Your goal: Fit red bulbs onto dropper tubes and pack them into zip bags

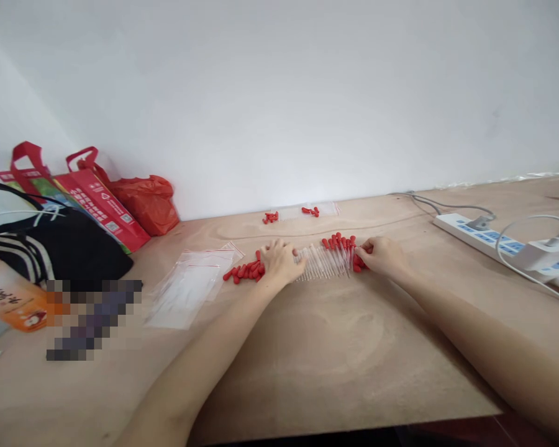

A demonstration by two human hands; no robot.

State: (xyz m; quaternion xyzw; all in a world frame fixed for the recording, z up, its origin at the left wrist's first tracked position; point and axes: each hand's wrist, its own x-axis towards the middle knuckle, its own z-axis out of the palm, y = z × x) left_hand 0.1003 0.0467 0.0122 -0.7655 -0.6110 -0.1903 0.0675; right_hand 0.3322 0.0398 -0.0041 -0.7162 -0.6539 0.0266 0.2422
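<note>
A row of clear thin tubes [323, 262] lies side by side on the wooden table. Red rubber bulbs [339, 241] top several tubes at the row's right end. My left hand [282, 262] rests over the left end of the row with its fingers apart, beside a pile of red bulbs [245, 272]. At the right end, my right hand [377, 254] has thumb and fingers pinched together by the last tubes; what is between them is too small to make out. A few more red bulbs lie just under that hand.
Clear zip bags [179, 295] lie left of the bulbs. Near the wall is a bag [291, 213] with more red bulbs. Shopping bags [107, 208] and a black bag [74, 251] stand left; a power strip [479, 236] lies right. The table's front edge [354, 426] is near.
</note>
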